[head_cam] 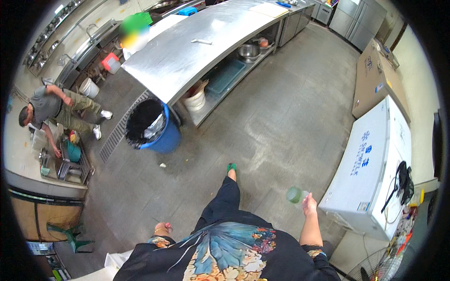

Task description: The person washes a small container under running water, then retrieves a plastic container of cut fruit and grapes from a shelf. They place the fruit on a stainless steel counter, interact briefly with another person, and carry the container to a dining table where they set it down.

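My right hand (309, 204) is closed on a see-through cup (294, 194) with a greenish look, held out over the floor to the right of my body. What the cup contains, if anything, is too blurred to tell. Low at my left side hangs my left hand (164, 228), small in the view, its fingers seeming curled. No object shows in it, but its palm side is partly hidden. Below me, one foot in a green shoe (231, 167) is set forward on the grey tiled floor (260, 147).
A blue bin (165, 137) with a black liner stands by the steel worktable's corner (168, 66). On the right are a white chest freezer (365, 158) and a large cardboard box (372, 77). Another person (49, 105) bends over a sink at left, near a floor grate (119, 131).
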{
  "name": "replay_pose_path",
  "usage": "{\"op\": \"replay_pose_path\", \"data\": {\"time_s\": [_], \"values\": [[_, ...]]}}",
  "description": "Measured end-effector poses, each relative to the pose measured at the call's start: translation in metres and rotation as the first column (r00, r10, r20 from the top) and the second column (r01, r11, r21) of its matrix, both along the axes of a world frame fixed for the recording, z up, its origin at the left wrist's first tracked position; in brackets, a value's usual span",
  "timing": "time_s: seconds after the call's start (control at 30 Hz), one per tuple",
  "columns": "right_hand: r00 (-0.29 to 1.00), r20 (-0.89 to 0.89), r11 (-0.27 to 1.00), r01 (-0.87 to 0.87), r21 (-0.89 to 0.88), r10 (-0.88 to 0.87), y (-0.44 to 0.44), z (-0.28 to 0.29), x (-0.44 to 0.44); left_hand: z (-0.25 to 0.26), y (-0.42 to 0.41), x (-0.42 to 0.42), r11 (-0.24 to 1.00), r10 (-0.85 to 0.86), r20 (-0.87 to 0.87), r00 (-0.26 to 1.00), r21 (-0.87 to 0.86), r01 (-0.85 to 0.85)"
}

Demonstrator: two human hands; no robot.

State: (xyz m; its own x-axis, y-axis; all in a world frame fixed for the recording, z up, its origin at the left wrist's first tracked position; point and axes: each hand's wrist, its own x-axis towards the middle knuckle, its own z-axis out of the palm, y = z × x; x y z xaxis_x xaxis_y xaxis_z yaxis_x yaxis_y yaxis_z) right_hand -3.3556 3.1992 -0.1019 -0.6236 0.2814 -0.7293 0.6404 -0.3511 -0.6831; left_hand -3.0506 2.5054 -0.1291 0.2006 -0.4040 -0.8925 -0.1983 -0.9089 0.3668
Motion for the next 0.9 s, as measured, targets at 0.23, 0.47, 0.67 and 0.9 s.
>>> {"op": "replay_pose_path", "data": {"time_s": [0.23,0.47,0.67,0.9], "values": [[0.965,-0.074,0.965,0.255,0.057,-0.251,0.024,0.006,-0.093,-0.025,0.0,-0.375,0.81,-0.583,-0.042,0.812,-0.106,0.576],[0.835,0.348,0.365,-0.511,0.779,0.425,0.028,0.021,-0.114,0.114,0.164,-0.848,0.397,-0.891,-0.424,0.161,-0.558,0.729],[0.666,0.517,0.173,-0.687,0.706,0.538,0.051,-0.014,-0.23,0.105,0.259,-1.061,0.018,-0.983,-0.13,-0.13,-0.772,0.636],[0.697,0.406,0.188,-0.609,0.771,0.592,0.203,-0.127,-0.576,-0.039,0.214,-1.097,-0.469,-0.734,0.575,-0.361,-0.046,0.882]]}}
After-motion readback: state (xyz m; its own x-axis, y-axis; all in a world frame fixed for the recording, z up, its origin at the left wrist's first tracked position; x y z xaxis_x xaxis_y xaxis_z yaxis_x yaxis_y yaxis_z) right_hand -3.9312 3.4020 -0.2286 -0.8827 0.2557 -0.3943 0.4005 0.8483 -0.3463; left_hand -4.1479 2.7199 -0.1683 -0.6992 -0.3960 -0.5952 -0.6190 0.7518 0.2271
